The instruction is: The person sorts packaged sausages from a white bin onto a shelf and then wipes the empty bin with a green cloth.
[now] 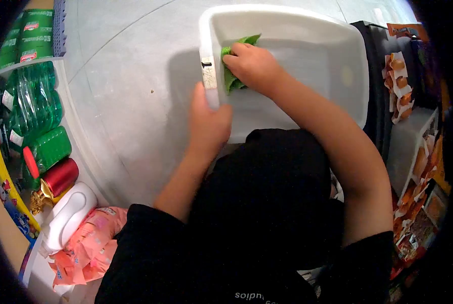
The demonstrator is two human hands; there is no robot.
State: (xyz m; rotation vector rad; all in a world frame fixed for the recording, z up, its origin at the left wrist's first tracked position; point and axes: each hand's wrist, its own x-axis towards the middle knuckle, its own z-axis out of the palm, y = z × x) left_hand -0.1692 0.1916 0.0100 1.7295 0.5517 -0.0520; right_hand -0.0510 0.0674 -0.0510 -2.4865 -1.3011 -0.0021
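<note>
A large white plastic bin (292, 11) stands on the floor in front of me. On its left rim is a worn paper label (209, 76) with a dark mark. My left hand (210, 121) is closed around that rim just below the label, partly smeared by motion. Inside the bin, my right hand (254, 66) presses a bunched green cloth (231, 78) against the inner left wall. The fingers are curled over the cloth, whose ends stick out above and below them.
At left, a shelf holds green bottles (34, 96), a red container (61, 177), a white bottle (72, 213) and pink packages (92, 243). At right are hanging snack packs (399, 86) and a grey bin (414, 147). A small speck (152, 91) lies on the grey floor (130, 101).
</note>
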